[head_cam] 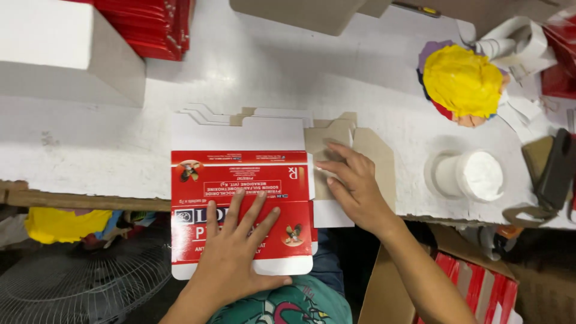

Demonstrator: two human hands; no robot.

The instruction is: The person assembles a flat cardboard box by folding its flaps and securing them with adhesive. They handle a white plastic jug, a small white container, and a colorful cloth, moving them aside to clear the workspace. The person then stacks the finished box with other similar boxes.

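Observation:
A flat, unfolded red and white carton blank (240, 174) lies on top of a stack of similar blanks at the near edge of a white table (90, 150). My left hand (237, 240) lies flat on its red panel, fingers spread, holding nothing. My right hand (354, 183) presses with open fingers on the brown cardboard side flap (327, 141) at the carton's right end. More flaps of the stack below stick out behind and to the right.
A white cylindrical pot (471, 175) stands right of my hand. A yellow crumpled wad (462, 81) lies farther back. Red carton stacks (153, 27) and a white box (54, 51) sit at the back left. A fan (72, 288) stands below the table, red cartons (480, 288) at lower right.

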